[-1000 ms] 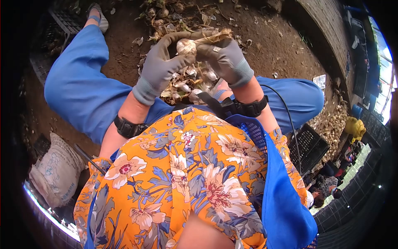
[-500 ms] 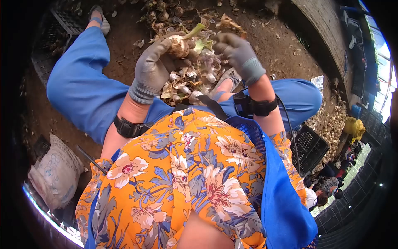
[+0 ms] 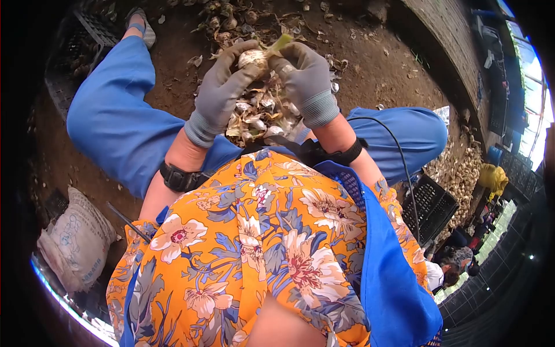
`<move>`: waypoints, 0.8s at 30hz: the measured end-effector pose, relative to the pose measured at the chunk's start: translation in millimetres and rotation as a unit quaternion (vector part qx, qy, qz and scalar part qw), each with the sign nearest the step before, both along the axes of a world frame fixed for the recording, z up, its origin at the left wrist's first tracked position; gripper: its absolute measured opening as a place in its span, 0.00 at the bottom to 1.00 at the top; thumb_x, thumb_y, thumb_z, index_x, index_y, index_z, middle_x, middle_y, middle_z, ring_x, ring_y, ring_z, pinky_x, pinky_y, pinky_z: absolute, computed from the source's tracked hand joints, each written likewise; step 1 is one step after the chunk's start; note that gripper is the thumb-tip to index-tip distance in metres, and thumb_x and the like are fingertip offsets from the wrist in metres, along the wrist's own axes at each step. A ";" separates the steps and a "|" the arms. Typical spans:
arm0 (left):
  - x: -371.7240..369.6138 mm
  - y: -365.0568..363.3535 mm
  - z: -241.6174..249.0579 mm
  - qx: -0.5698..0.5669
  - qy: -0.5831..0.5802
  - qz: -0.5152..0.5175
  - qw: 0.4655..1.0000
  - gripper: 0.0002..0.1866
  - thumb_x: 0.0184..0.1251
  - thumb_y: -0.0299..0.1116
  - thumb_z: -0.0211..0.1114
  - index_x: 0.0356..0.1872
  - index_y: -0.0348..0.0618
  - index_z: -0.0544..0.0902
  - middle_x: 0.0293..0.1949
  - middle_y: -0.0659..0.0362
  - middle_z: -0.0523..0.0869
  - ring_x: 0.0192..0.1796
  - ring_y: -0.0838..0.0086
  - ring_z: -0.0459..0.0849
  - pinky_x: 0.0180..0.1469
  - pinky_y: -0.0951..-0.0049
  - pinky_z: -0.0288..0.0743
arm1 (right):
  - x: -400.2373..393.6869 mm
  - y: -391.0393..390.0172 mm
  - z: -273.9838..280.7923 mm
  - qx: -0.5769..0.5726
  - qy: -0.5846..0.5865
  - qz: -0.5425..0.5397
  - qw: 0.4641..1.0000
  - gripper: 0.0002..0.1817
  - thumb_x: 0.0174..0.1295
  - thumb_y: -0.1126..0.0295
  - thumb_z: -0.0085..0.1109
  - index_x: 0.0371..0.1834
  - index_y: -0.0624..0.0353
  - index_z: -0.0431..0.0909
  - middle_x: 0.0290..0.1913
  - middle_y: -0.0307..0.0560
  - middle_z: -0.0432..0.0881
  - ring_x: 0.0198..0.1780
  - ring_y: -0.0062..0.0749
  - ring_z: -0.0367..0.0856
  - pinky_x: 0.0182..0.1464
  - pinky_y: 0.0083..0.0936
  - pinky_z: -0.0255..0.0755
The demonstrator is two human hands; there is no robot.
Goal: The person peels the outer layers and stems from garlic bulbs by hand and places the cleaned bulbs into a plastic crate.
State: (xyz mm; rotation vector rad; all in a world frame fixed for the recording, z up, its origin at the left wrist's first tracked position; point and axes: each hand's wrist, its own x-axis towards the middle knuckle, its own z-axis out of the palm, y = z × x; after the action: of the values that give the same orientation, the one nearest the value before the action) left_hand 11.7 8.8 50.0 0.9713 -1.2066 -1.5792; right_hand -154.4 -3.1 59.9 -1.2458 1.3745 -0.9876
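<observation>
My left hand (image 3: 222, 84), in a grey work glove, is closed round a garlic bulb (image 3: 252, 58) with pale, dirty outer skin. A short green stem (image 3: 280, 44) sticks out of the bulb to the upper right. My right hand (image 3: 303, 75), gloved too, has its fingers bent and pinched at the neck of the same bulb, where the stem begins. Below both hands lies a pile of garlic skins and dry leaves (image 3: 254, 121), between my legs on the soil.
More garlic with dry leaves (image 3: 231, 23) lies ahead on the ground. Black crates stand at far left (image 3: 63, 87) and on the right (image 3: 429, 208), beside many loose bulbs (image 3: 459, 173). A filled sack (image 3: 78, 243) is at lower left. A cable (image 3: 399, 144) runs from my right arm.
My right hand has come in leftward from apart and now grips the bulb's neck. The loose leaf matter near it has left the bulb area. The left hand keeps its hold.
</observation>
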 end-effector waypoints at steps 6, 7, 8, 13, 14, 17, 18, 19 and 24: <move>2.9 0.5 -9.8 0.182 0.325 -0.063 0.926 0.23 0.72 0.37 0.46 0.63 0.34 0.67 0.51 0.49 0.80 0.48 0.65 0.82 0.50 0.68 0.76 | -19.2 -18.8 -24.7 -0.227 0.300 -0.048 0.925 0.07 0.60 0.70 0.59 0.33 0.63 0.78 0.33 0.54 0.80 0.36 0.49 0.79 0.40 0.38 0.73; 2.2 1.3 -14.6 0.216 0.346 -0.052 0.912 0.24 0.71 0.40 0.45 0.62 0.35 0.69 0.49 0.48 0.82 0.46 0.62 0.83 0.46 0.66 0.75 | -29.8 -22.1 -28.3 -0.172 0.326 -0.048 0.928 0.08 0.60 0.69 0.60 0.36 0.63 0.78 0.34 0.54 0.81 0.36 0.46 0.80 0.39 0.34 0.73; 4.6 0.4 -16.8 0.214 0.344 -0.050 0.913 0.24 0.71 0.40 0.45 0.62 0.35 0.69 0.49 0.48 0.82 0.46 0.62 0.83 0.46 0.66 0.75 | -39.8 -25.3 -31.0 -0.116 0.350 -0.047 0.928 0.11 0.60 0.68 0.62 0.39 0.64 0.78 0.36 0.55 0.81 0.36 0.43 0.80 0.39 0.30 0.74; 6.0 -5.0 -25.2 0.223 0.403 -0.105 0.881 0.22 0.71 0.40 0.47 0.58 0.35 0.73 0.50 0.49 0.83 0.50 0.60 0.82 0.51 0.62 0.77 | -44.2 -21.4 -16.2 -0.092 0.099 -0.021 0.991 0.11 0.63 0.79 0.55 0.48 0.63 0.80 0.38 0.39 0.83 0.42 0.21 0.79 0.50 0.17 0.71; 4.0 -4.1 -21.6 0.224 0.402 -0.106 0.881 0.22 0.71 0.40 0.47 0.58 0.35 0.73 0.50 0.49 0.83 0.50 0.60 0.82 0.51 0.62 0.77 | -41.8 -17.9 -10.4 -0.092 0.099 -0.023 0.991 0.11 0.63 0.79 0.55 0.48 0.63 0.80 0.38 0.39 0.83 0.42 0.21 0.79 0.50 0.17 0.71; -3.6 -2.6 2.6 0.243 0.358 -0.026 0.901 0.22 0.71 0.39 0.48 0.58 0.35 0.73 0.51 0.49 0.82 0.52 0.61 0.82 0.53 0.62 0.76 | -36.8 -13.6 -2.6 -0.016 -0.027 0.019 0.999 0.08 0.63 0.77 0.57 0.44 0.61 0.81 0.36 0.38 0.82 0.38 0.18 0.78 0.45 0.16 0.72; -4.1 -2.5 4.9 0.249 0.355 -0.013 0.901 0.22 0.71 0.39 0.47 0.59 0.35 0.72 0.52 0.49 0.81 0.52 0.62 0.81 0.54 0.61 0.76 | -34.8 -12.2 -1.0 -0.016 -0.029 0.018 0.999 0.08 0.63 0.77 0.57 0.44 0.61 0.81 0.36 0.38 0.82 0.38 0.18 0.78 0.45 0.16 0.72; -4.4 -2.8 6.0 0.255 0.352 0.000 0.901 0.22 0.72 0.39 0.47 0.60 0.35 0.71 0.53 0.50 0.80 0.53 0.64 0.81 0.56 0.61 0.75 | -32.8 -10.9 0.6 -0.030 0.004 0.013 0.999 0.07 0.62 0.77 0.59 0.43 0.61 0.82 0.36 0.39 0.82 0.38 0.19 0.79 0.44 0.17 0.72; 5.2 -1.1 -18.5 0.216 0.272 -0.021 0.937 0.23 0.74 0.40 0.46 0.63 0.35 0.69 0.54 0.52 0.80 0.55 0.68 0.79 0.59 0.64 0.73 | -23.9 -9.4 5.0 -0.126 0.044 0.076 0.988 0.10 0.62 0.77 0.60 0.45 0.63 0.81 0.41 0.42 0.84 0.40 0.20 0.80 0.44 0.17 0.74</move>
State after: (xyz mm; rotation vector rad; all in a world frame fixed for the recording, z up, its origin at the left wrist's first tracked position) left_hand 16.8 7.7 31.5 0.6921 -0.5072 -2.0232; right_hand -178.4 -12.5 64.9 -1.5749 1.2276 -1.0312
